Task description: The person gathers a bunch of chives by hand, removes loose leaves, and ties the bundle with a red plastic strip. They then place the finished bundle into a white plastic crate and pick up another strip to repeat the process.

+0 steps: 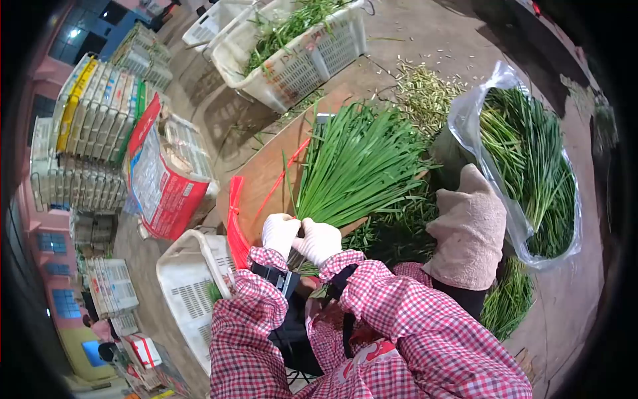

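Note:
A large bunch of garlic chives (359, 163) lies fanned out on a wooden board (269, 166), its leaves pointing away from me. My left hand (280, 234), in a white glove, is closed at the near end of the bunch, with a bit of red showing at its fingertips. Against it, my white-gloved right hand (319, 241) is closed at the same end of the bunch. The gloves hide what is between the fingers. Left of my hands hangs a bundle of red tie strips (236, 223), and a single red strip (279, 179) lies across the board.
A clear plastic bag (571, 246) of chives stands at right, beside a beige cloth (468, 226) over my knee. Cut stem ends (425, 100) litter the floor beyond the board. White crates stand ahead (292, 93) and at left (193, 286), near a red-white sack (159, 186).

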Demonstrator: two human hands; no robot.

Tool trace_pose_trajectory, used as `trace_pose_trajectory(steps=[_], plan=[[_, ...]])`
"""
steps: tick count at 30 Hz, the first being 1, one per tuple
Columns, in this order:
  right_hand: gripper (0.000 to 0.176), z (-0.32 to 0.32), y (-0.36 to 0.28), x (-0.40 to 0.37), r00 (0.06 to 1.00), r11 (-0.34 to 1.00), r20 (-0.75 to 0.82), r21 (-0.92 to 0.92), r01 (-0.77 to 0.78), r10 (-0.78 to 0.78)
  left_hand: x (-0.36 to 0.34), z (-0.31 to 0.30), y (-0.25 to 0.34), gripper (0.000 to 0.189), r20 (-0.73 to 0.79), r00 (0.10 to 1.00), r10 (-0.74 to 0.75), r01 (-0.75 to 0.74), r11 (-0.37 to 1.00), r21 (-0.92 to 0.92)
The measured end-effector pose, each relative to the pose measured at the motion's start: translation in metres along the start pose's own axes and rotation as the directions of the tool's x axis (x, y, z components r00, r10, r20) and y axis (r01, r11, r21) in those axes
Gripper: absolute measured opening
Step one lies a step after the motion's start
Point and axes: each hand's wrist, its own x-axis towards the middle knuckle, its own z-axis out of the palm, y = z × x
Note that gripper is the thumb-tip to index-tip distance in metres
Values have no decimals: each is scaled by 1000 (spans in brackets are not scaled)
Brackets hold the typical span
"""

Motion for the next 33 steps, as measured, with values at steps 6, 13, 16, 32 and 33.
trace_pose_trajectory(steps=[6,13,16,32,33], plan=[[38,8,2,-6,997,1000,-76,22,2,0,-4,-2,5,27,10,996,-94,94,995,-26],[17,7,13,-4,994,999,-96,7,53,-52,-12,2,12,6,173,926,-337,375,752,-543],[17,-13,11,4,994,964,4,-241,108,-110,-20,10,2,7,42,959,-282,247,749,-616],[50,-26,-17,-8,975,899,135,-382,214,-175,-23,30,-18,23,-170,970,-172,54,839,-541],[54,-14,-10,-8,973,916,64,-329,231,-222,-25,25,-17,23,-134,977,-167,73,848,-524]])
